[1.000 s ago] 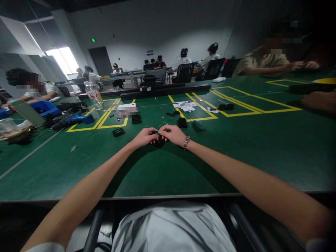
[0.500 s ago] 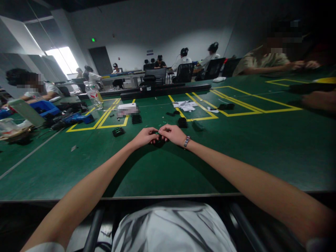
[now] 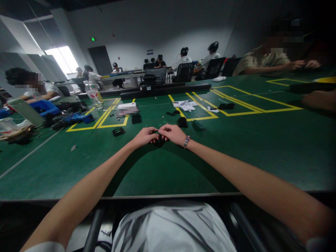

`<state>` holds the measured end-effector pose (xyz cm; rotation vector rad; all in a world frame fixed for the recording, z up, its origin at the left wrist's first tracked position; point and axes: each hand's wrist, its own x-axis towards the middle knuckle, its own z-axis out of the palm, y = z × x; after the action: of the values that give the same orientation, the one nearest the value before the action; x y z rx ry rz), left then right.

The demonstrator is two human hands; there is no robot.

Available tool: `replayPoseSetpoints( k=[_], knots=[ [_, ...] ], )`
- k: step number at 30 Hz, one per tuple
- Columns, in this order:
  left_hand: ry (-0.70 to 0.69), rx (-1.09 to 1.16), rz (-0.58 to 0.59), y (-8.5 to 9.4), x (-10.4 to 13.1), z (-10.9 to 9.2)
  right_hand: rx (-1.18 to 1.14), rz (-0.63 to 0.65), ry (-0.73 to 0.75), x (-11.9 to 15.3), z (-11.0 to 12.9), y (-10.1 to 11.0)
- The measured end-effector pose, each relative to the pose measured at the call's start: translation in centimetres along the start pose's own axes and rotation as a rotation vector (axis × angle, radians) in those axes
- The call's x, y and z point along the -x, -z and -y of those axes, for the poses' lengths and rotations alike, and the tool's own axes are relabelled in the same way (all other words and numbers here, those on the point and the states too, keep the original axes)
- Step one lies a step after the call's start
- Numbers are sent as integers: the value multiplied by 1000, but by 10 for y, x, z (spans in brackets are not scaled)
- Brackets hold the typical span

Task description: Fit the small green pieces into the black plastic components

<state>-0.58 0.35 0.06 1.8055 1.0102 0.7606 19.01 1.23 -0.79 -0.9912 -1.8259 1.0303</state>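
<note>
My left hand (image 3: 147, 135) and my right hand (image 3: 172, 133) meet above the green table, fingertips almost touching. Both are closed around a small dark part (image 3: 158, 140), mostly covered by the fingers; its kind cannot be made out. A metal-band watch is on my right wrist. Just beyond the fingertips lie several tiny shiny green bits (image 3: 160, 125). To the left sits a black slotted block with green pieces in it (image 3: 118, 131). Similar black blocks stand behind my left hand (image 3: 136, 119) and beyond my right hand (image 3: 182, 122).
Yellow tape lines mark the green table (image 3: 168, 171). Toward the left are a plastic bottle (image 3: 93, 95), a blue power drill (image 3: 73, 119) and a blue bin (image 3: 45, 107). White paper scraps (image 3: 186, 105) lie ahead. People sit at the table's sides and farther back.
</note>
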Motion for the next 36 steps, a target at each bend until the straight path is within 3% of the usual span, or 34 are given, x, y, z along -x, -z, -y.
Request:
replayPoseSetpoints(
  k=[36],
  knots=[
    [8,-14,-3,0,-1,1,8,2,15,-2,-5,0]
  ],
)
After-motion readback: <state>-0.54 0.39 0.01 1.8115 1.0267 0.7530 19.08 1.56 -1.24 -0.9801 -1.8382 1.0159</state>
